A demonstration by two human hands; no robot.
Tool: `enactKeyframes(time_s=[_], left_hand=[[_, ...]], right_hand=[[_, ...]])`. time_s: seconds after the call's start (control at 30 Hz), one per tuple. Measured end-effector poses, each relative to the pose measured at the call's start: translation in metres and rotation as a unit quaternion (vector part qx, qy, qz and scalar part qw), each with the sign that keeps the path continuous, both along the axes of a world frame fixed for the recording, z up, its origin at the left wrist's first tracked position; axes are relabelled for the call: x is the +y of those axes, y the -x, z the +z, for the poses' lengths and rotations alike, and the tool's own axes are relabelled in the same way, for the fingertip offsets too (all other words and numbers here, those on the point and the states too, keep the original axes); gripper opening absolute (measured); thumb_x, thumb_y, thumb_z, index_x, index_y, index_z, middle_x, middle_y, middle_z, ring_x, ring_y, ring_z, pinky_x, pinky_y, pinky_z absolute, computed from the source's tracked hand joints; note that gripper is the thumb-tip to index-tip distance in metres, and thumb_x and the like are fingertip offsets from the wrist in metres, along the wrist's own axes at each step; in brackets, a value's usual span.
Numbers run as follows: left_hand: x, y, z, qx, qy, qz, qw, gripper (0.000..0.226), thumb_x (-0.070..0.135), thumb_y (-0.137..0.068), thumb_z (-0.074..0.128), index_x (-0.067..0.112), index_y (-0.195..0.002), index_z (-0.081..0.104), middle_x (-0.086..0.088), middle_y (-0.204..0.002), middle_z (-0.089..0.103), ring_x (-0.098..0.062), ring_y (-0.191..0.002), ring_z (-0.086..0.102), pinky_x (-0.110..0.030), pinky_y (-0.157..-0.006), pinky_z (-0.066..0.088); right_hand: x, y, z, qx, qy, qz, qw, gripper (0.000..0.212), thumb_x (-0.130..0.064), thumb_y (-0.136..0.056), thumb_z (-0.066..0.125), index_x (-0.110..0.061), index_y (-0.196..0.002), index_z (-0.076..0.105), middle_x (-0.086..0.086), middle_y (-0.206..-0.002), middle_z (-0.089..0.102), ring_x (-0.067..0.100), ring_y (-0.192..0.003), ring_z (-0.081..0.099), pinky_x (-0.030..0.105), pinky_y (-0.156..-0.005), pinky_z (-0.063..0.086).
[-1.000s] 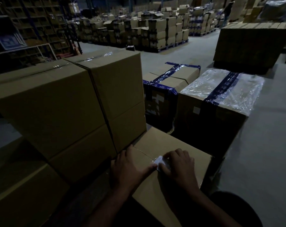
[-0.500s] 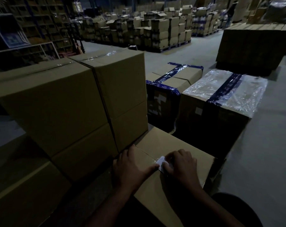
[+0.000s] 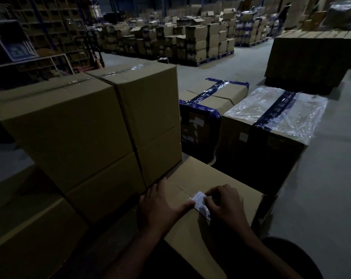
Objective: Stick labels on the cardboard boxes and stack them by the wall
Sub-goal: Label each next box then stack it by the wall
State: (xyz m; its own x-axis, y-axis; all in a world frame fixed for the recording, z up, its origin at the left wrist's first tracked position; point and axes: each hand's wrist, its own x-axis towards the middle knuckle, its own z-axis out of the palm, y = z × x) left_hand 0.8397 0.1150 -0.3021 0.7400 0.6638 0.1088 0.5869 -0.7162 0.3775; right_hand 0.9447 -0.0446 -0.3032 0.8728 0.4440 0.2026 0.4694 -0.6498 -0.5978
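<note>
A small white label [image 3: 199, 203] lies on the top face of a low cardboard box [image 3: 210, 178] at the bottom middle of the view, set across the taped seam that runs along the box top. The right hand [image 3: 223, 203] is on the label's right side, its fingers [image 3: 209, 204] curled down onto the label and pressing it against the cardboard. The left hand [image 3: 162, 206] rests on the box top to the left of the seam, fingers spread and fairly straight, with the thumb tip [image 3: 190, 204] touching the label's left edge. Whether the label is fully stuck down cannot be told in the dim light.

Touching the low box on its left stands a stack of plain cardboard boxes [image 3: 90, 127], two side by side on top of two more, their tops sealed with clear tape. Further left and lower sits another brown carton [image 3: 29, 228] in deep shadow.

Beyond the low box, on the concrete floor [image 3: 321, 178], are a carton bound with blue tape [image 3: 212, 99] and, just to its right, a carton with clear plastic film and a blue tape strip [image 3: 271, 109] over its top. Behind that, at the right, is a wide block of flat stacked cardboard [image 3: 311, 57]. Across the floor stand pallets of many stacked cartons [image 3: 200, 41], and dark shelving racks [image 3: 39, 27] fill the upper left.
</note>
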Motion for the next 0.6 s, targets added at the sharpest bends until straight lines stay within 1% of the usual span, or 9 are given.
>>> enactKeyframes(time_s=[0.07, 0.17, 0.23, 0.3, 0.37, 0.43, 0.5, 0.57, 0.6], left_hand=[[-0.001, 0.001, 0.001, -0.004, 0.007, -0.002, 1.000, 0.124, 0.104, -0.053, 0.036, 0.028, -0.151, 0.025, 0.006, -0.150, 0.042, -0.013, -0.135, 0.041, -0.036, -0.109, 0.029], [-0.002, 0.003, 0.002, -0.013, 0.015, 0.000, 1.000, 0.121, 0.102, -0.056, 0.040, 0.029, -0.152, 0.025, 0.006, -0.150, 0.042, -0.013, -0.135, 0.041, -0.036, -0.110, 0.029], [-0.003, 0.003, 0.001, -0.012, 0.020, 0.007, 1.000, 0.119, 0.100, -0.058, 0.042, 0.030, -0.152, 0.026, 0.006, -0.151, 0.042, -0.014, -0.135, 0.042, -0.035, -0.109, 0.030], [-0.005, 0.005, -0.001, -0.002, 0.013, 0.020, 1.000, 0.115, 0.098, -0.061, 0.043, 0.029, -0.151, 0.026, 0.005, -0.149, 0.043, -0.016, -0.134, 0.043, -0.035, -0.108, 0.031], [-0.007, 0.012, -0.001, 0.015, 0.008, 0.034, 0.999, 0.110, 0.095, -0.063, 0.045, 0.027, -0.148, 0.030, 0.001, -0.144, 0.046, -0.019, -0.129, 0.047, -0.034, -0.103, 0.036], [-0.005, 0.020, 0.000, 0.027, 0.022, 0.046, 0.998, 0.101, 0.094, -0.062, 0.048, 0.025, -0.135, 0.038, -0.002, -0.133, 0.052, -0.022, -0.120, 0.053, -0.034, -0.093, 0.044], [0.001, 0.025, 0.002, 0.043, 0.057, 0.074, 0.995, 0.096, 0.092, -0.062, 0.049, 0.020, -0.126, 0.042, -0.004, -0.125, 0.056, -0.024, -0.112, 0.057, -0.036, -0.086, 0.049], [0.007, 0.025, 0.004, 0.060, 0.079, 0.093, 0.991, 0.104, 0.095, -0.061, 0.046, 0.017, -0.130, 0.041, -0.006, -0.127, 0.057, -0.026, -0.112, 0.058, -0.037, -0.086, 0.050], [0.007, 0.024, 0.005, 0.059, 0.078, 0.091, 0.991, 0.108, 0.095, -0.060, 0.046, 0.016, -0.133, 0.039, -0.006, -0.130, 0.055, -0.026, -0.115, 0.057, -0.037, -0.088, 0.049]], right_hand=[[-0.009, 0.011, -0.001, -0.007, 0.016, -0.041, 0.999, 0.014, -0.034, -0.078, 0.069, -0.031, -0.090, 0.062, -0.016, -0.080, 0.041, 0.016, -0.089, 0.045, 0.032, -0.075, 0.026], [-0.020, 0.037, -0.013, -0.062, 0.019, -0.074, 0.995, 0.034, -0.039, -0.068, 0.066, -0.025, -0.098, 0.064, -0.002, -0.091, 0.054, 0.022, -0.093, 0.046, 0.037, -0.074, 0.038], [-0.023, 0.047, -0.018, -0.093, -0.004, -0.083, 0.992, 0.044, -0.041, -0.064, 0.062, -0.021, -0.103, 0.063, 0.001, -0.095, 0.056, 0.021, -0.094, 0.045, 0.039, -0.075, 0.041], [-0.024, 0.040, -0.017, -0.090, -0.042, -0.064, 0.993, 0.041, -0.038, -0.069, 0.063, -0.017, -0.105, 0.064, 0.002, -0.098, 0.056, 0.024, -0.095, 0.049, 0.035, -0.077, 0.039], [-0.025, 0.026, -0.016, -0.074, -0.063, -0.021, 0.995, 0.034, -0.027, -0.072, 0.075, -0.017, -0.104, 0.065, -0.003, -0.097, 0.055, 0.022, -0.094, 0.051, 0.029, -0.077, 0.037], [-0.028, 0.010, -0.012, -0.058, -0.057, 0.035, 0.996, 0.036, -0.022, -0.071, 0.079, -0.018, -0.104, 0.066, -0.007, -0.097, 0.052, 0.018, -0.096, 0.051, 0.025, -0.078, 0.037], [-0.030, -0.003, -0.007, -0.047, -0.024, 0.089, 0.995, 0.036, -0.034, -0.074, 0.073, -0.019, -0.106, 0.066, -0.008, -0.099, 0.053, 0.014, -0.098, 0.049, 0.021, -0.079, 0.035], [-0.029, -0.012, -0.004, -0.052, 0.020, 0.127, 0.990, 0.046, -0.051, -0.073, 0.057, -0.021, -0.106, 0.066, -0.007, -0.100, 0.054, 0.013, -0.097, 0.047, 0.016, -0.076, 0.031], [-0.027, -0.015, -0.004, -0.051, 0.036, 0.133, 0.989, 0.051, -0.057, -0.071, 0.050, -0.023, -0.106, 0.065, -0.007, -0.100, 0.054, 0.013, -0.097, 0.046, 0.014, -0.075, 0.029]])
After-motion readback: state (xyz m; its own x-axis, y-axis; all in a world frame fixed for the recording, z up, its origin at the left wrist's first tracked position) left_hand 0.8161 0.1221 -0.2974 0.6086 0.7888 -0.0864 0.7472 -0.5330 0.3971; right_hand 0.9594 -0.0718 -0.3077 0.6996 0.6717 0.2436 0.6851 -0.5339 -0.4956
